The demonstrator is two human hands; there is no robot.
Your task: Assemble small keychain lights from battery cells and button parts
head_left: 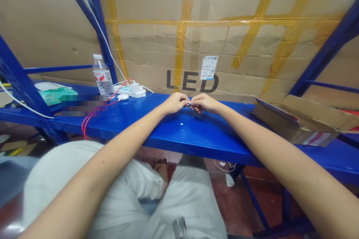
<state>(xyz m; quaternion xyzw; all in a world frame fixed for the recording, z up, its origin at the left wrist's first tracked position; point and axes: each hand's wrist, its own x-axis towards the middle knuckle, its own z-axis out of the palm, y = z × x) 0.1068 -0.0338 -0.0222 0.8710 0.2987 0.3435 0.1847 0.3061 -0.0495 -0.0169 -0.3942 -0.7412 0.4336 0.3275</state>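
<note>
Close together above the blue metal shelf, my left hand [176, 102] and my right hand [206, 103] meet with bent fingers. Between the fingertips is a small shiny silver-and-dark object [189, 104]; its kind is too small to make out. Both hands pinch it, and the fingers cover most of it. More of the same dark, glinting stuff shows under the right fingers. Just in front of the hands, a tiny white round piece [181, 124] lies on the blue shelf [196, 136].
A large cardboard box [151, 44] marked LED stands behind the shelf. To the right is an open carton [297, 123]. A water bottle [103, 78], a white power strip [130, 90] with a plug, red cables [86, 123] and a green packet [57, 95] occupy the left.
</note>
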